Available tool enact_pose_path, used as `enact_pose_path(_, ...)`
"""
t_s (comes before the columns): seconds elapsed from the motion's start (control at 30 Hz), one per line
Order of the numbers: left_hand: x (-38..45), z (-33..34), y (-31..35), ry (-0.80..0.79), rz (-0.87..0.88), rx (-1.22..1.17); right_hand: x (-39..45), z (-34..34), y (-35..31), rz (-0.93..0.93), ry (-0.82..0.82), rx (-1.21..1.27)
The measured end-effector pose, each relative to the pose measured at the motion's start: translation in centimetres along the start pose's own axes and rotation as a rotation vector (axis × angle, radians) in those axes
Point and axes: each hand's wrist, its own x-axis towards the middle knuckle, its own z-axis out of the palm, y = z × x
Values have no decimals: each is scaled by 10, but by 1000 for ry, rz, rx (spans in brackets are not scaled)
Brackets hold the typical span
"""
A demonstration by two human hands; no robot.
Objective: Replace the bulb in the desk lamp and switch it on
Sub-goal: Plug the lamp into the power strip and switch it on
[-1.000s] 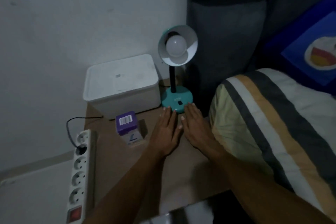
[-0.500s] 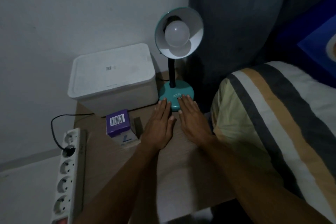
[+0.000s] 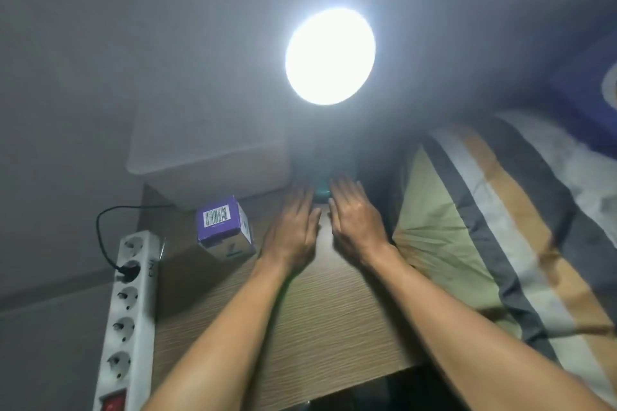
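Observation:
The desk lamp is lit: its shade and bulb [image 3: 330, 56] glare white and face me, washing out the stem. Its teal base [image 3: 322, 188] shows dimly between my fingertips at the back of the wooden bedside table [image 3: 320, 304]. My left hand [image 3: 291, 233] lies flat, palm down, fingers reaching the base's left side. My right hand [image 3: 356, 217] lies flat beside it, fingertips at the base's right side. Neither hand holds anything. A purple bulb box [image 3: 223, 227] with a barcode stands left of my left hand.
A white lidded box [image 3: 207, 150] stands at the back left of the table. A white power strip [image 3: 128, 314] with a black plug and cable and a red switch hangs at the left edge. A striped pillow [image 3: 494, 237] presses against the table's right side.
The lamp has gone from dark to brightly lit. Both hands stay flat at the base, shifted only slightly apart. The view has moved in closer.

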Motion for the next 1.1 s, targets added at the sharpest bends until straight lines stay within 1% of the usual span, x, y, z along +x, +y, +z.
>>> enact_pose_path(0.13,0,3,-1,-36,5,-3,-2,-2,-2,2,-7,17)
enact_pose_path(0.7,1,2,-1,-9,36,-8,-1,-6,-3,-7,19,29)
enact_pose_path(1.0,2,3,-1,-9,36,-3,2,-6,-4,-9,39,-34)
enact_pose_path(1.1,1,8,-5,39,87,-13,4,1,-2,-4,60,-14)
